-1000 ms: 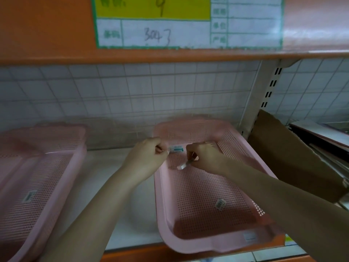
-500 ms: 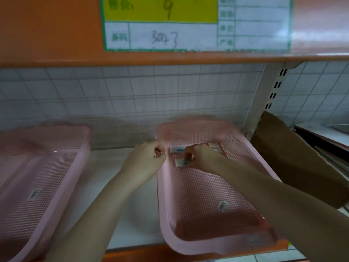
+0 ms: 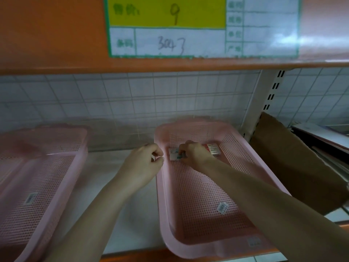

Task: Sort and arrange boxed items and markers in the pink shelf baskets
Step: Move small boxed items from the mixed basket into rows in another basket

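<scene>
- Right hand (image 3: pixel 194 155): inside the right basket (image 3: pixel 251 152) at its far end, fingers curled onto a small box (image 3: pixel 174 156) lying on the basket floor.
- More boxes (image 3: pixel 212 149) lie just beside it along the far wall.
- Left hand (image 3: pixel 144 163): at the basket's left rim, fingers curled tight; whether they hold anything, I cannot tell.
- Left basket (image 3: pixel 62 167): on the shelf (image 3: pixel 136 214), well apart.
- Price label (image 3: pixel 188 25) on the upper shelf edge.
</scene>
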`<state>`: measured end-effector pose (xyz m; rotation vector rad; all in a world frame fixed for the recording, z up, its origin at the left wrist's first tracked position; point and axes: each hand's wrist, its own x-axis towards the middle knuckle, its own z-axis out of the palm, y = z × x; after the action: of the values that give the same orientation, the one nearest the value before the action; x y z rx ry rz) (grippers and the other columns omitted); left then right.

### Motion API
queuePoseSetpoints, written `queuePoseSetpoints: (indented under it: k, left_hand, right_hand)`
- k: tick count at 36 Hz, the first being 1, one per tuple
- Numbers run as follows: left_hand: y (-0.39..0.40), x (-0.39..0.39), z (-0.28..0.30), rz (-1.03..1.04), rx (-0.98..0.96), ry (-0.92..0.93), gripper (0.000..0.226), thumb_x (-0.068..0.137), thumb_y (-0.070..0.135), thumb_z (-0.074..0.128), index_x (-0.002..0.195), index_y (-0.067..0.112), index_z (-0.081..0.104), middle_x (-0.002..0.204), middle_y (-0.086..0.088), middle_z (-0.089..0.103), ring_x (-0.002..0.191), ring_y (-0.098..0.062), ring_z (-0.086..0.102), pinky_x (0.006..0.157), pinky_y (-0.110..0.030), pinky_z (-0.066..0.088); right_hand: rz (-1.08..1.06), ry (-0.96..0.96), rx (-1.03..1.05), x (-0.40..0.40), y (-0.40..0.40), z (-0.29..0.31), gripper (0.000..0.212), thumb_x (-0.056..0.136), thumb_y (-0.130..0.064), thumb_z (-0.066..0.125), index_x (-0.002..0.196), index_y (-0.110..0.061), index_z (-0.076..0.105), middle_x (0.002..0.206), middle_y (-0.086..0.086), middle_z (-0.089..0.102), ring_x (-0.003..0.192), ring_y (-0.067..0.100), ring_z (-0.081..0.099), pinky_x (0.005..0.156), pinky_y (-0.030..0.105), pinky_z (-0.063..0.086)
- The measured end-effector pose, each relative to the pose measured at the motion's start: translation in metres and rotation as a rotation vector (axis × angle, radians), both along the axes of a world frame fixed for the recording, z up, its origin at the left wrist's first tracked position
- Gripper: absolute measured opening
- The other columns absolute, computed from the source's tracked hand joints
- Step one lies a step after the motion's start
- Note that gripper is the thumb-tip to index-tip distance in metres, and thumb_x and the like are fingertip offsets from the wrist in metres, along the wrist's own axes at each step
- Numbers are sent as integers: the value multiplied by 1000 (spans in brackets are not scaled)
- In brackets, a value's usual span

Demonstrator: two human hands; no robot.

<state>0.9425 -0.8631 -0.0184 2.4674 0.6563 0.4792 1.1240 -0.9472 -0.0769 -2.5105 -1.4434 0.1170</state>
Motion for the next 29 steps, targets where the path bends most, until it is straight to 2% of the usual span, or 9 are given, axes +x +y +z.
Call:
queuePoseSetpoints:
  k: [5, 9, 12, 14, 15, 18, 22, 26, 29]
  left_hand:
    - [-1, -1, 1, -25, 5, -2, 14, 90, 19, 60, 101, 14, 67, 92, 11, 55, 86, -10, 56, 74, -22, 41]
    - [1, -2, 1, -38, -12, 11, 12, 90, 20, 60, 99, 17, 66, 84, 19, 49, 87, -9, 56, 75, -22, 41]
    - [3, -6, 2, -59, -28, 41, 11, 90, 23, 60, 99, 19, 65, 89, 16, 54, 91, -10, 58, 81, -26, 47]
    - [5, -11, 4, -67, -26, 56, 11, 90, 26, 59, 98, 21, 65, 96, 12, 60, 92, -9, 59, 83, -27, 48]
    - [6, -13, 5, -67, -28, 57, 11, 90, 27, 59, 97, 21, 65, 97, 11, 62, 93, -9, 60, 84, -29, 49]
    - [5, -22, 13, -60, -18, 58, 10, 89, 28, 58, 92, 22, 66, 92, 11, 65, 89, -8, 61, 82, -31, 50]
    - [2, -42, 23, -28, 9, 35, 10, 90, 28, 57, 90, 22, 65, 90, 9, 65, 87, -10, 61, 80, -30, 49]
    - [-2, -71, 32, 52, 18, -2, 12, 92, 31, 57, 90, 22, 65, 88, 9, 64, 82, -10, 60, 73, -29, 49]
    - [-4, -93, 35, 129, 34, -23, 11, 91, 32, 57, 83, 27, 63, 80, 14, 63, 74, -5, 60, 71, -29, 48]
  right_hand:
    - [-24, -11, -1, -3, 2, 1, 25, 90, -22, 63, 114, -14, 64, 117, 10, 54, 95, 32, 62, 81, 33, 51]
    - [-32, 0, -19, -7, 1, 7, 25, 91, -23, 63, 115, -15, 63, 118, 7, 53, 96, 30, 62, 80, 31, 49]
    - [-31, 18, 0, -11, -5, 17, 28, 90, -24, 63, 117, -17, 61, 119, 5, 57, 99, 25, 61, 79, 28, 47]
    - [-27, 37, 7, -16, -13, 27, 30, 89, -28, 65, 117, -18, 62, 118, 4, 62, 102, 22, 61, 83, 30, 50]
    - [-21, 48, 8, -19, -17, 32, 31, 88, -31, 65, 116, -19, 62, 117, 2, 65, 101, 20, 62, 81, 30, 51]
    - [13, 74, 43, -29, -31, 49, 28, 89, -34, 65, 113, -20, 65, 109, -4, 68, 90, 10, 59, 65, 20, 45]
    - [48, 182, 174, -47, -44, 69, 21, 88, -30, 68, 104, -17, 69, 94, -7, 64, 83, 8, 58, 78, 25, 50]
    - [77, 213, 233, -64, -53, 82, 14, 87, -31, 69, 97, -21, 70, 89, -9, 65, 74, -4, 54, 70, 13, 43]
    - [105, 181, 251, -78, -58, 88, 15, 87, -34, 68, 98, -23, 70, 90, -11, 67, 73, -7, 55, 74, 15, 46]
